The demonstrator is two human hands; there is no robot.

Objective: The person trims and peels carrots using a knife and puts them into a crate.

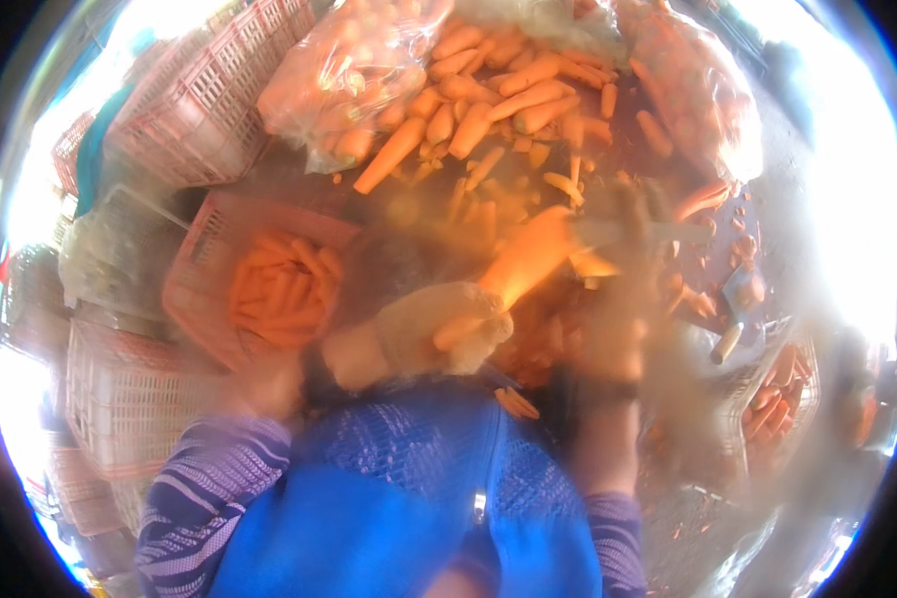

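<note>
My gloved left hand (448,325) grips the lower end of a large carrot (531,247), which points up and to the right. My right hand (620,321) is blurred by motion beside the carrot's far end. A pale, smeared blade (658,230), apparently a knife, crosses near its fingers; its handle cannot be made out. A cut orange piece (593,263) is by the carrot's tip. Beyond my hands lies a pile of carrots (508,82) with peelings and scraps around it. More orange pieces (546,336) lie blurred below the held carrot.
A red crate (194,291) of carrots stands left of my hands. Clear plastic bags of carrots (344,75) (699,97) flank the pile. Stacked pale crates (194,97) (131,396) line the left. At right are a white basket (740,433) with carrots and a handled tool (729,342).
</note>
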